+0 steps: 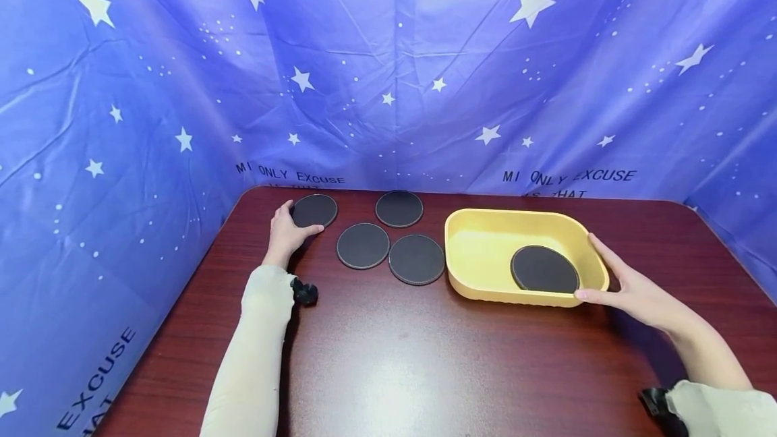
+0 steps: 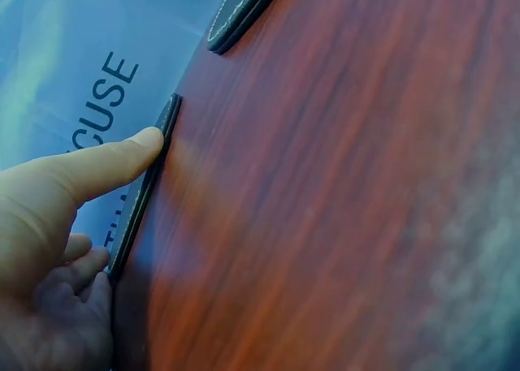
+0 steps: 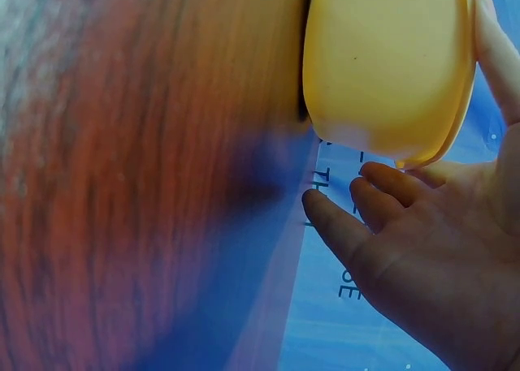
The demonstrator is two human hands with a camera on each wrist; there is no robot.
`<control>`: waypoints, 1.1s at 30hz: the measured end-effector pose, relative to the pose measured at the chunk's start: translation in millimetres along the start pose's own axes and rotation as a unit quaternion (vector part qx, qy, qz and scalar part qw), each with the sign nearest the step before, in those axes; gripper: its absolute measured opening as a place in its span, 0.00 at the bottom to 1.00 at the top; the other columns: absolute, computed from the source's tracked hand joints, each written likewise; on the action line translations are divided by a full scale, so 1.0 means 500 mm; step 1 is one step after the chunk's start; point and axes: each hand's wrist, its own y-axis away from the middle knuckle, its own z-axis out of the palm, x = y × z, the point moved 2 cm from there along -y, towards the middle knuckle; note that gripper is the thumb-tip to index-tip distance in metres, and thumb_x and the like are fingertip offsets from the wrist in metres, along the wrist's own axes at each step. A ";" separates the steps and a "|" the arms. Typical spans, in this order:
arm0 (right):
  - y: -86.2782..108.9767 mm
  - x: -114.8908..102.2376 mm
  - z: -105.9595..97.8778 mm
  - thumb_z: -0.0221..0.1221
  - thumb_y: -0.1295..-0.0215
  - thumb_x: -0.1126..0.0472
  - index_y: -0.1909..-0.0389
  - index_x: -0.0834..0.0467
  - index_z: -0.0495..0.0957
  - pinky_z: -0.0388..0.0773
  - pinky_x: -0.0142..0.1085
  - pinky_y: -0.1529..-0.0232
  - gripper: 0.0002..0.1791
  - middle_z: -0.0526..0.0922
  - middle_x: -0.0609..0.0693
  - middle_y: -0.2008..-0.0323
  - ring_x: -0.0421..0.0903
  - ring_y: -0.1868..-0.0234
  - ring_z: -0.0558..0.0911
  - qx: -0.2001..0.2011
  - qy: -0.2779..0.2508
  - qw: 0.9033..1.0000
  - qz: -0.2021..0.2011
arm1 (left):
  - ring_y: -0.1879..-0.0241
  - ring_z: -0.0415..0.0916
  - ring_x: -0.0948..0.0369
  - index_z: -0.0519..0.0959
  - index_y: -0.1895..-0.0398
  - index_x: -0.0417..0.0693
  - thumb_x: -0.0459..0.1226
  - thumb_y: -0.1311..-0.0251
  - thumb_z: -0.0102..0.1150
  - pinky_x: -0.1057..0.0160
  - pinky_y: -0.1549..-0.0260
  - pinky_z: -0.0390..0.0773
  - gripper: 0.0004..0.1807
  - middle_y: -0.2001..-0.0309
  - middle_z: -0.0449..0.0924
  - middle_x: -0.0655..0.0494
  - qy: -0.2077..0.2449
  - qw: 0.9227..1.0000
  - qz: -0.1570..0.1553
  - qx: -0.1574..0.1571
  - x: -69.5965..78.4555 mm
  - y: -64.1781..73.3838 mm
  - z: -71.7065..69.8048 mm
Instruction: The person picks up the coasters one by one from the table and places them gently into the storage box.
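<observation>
At the table's far left, my left hand (image 1: 284, 235) spans a round black coaster (image 1: 315, 211), thumb at its near edge and fingers at its left edge. In the left wrist view the thumb (image 2: 146, 140) touches the stitched rim of that coaster (image 2: 140, 204), which lies on or just at the tabletop. My right hand (image 1: 634, 292) grips the right end of a yellow rectangular tub (image 1: 479, 288), the thumb on its near rim and a finger along its end. Inside the tub, toward the right, rests another black coaster (image 1: 545, 270).
Between the left hand and the tub, three more black coasters lie flat: a back one (image 1: 398, 209), a left one (image 1: 363, 246) and a right one (image 1: 416, 259) close to the tub. A blue star-patterned curtain (image 1: 388, 73) stands behind the dark red wooden table (image 1: 376, 356).
</observation>
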 end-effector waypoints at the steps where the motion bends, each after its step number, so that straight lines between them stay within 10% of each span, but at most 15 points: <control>1: 0.000 0.000 0.000 0.63 0.35 0.60 0.20 0.43 0.29 0.24 0.48 0.24 0.57 0.33 0.58 0.20 0.42 0.21 0.31 0.000 0.000 1.000 -0.001 | 0.26 0.50 0.39 0.51 0.23 0.36 0.42 0.48 0.73 0.45 0.25 0.55 0.54 0.26 0.56 0.34 -0.003 1.000 0.000 -0.002 0.000 0.000 0.001; 10: 0.001 -0.004 0.001 0.63 0.34 0.58 0.20 0.41 0.29 0.26 0.58 0.25 0.58 0.31 0.57 0.19 0.45 0.21 0.31 -0.008 -0.014 1.000 0.012 | 0.28 0.51 0.40 0.60 0.28 0.34 0.39 0.46 0.72 0.46 0.26 0.43 0.46 0.29 0.60 0.32 -0.024 0.998 0.061 -0.014 0.005 0.001 0.005; 21: -0.002 -0.001 -0.003 0.62 0.34 0.59 0.21 0.40 0.28 0.26 0.43 0.23 0.57 0.31 0.53 0.19 0.33 0.23 0.32 -0.006 -0.001 1.000 0.002 | 0.28 0.50 0.43 0.56 0.25 0.47 0.29 0.51 0.73 0.44 0.25 0.52 0.50 0.28 0.51 0.37 0.099 0.992 0.073 -0.030 -0.006 0.006 0.002; 33: -0.003 -0.001 -0.001 0.62 0.34 0.60 0.20 0.44 0.28 0.25 0.45 0.23 0.57 0.31 0.58 0.20 0.37 0.23 0.31 -0.010 0.004 1.000 0.002 | 0.37 0.71 0.45 0.54 0.23 0.43 0.27 0.39 0.63 0.79 0.60 0.70 0.42 0.29 0.64 0.38 0.182 0.983 -0.014 -0.028 -0.022 0.006 -0.024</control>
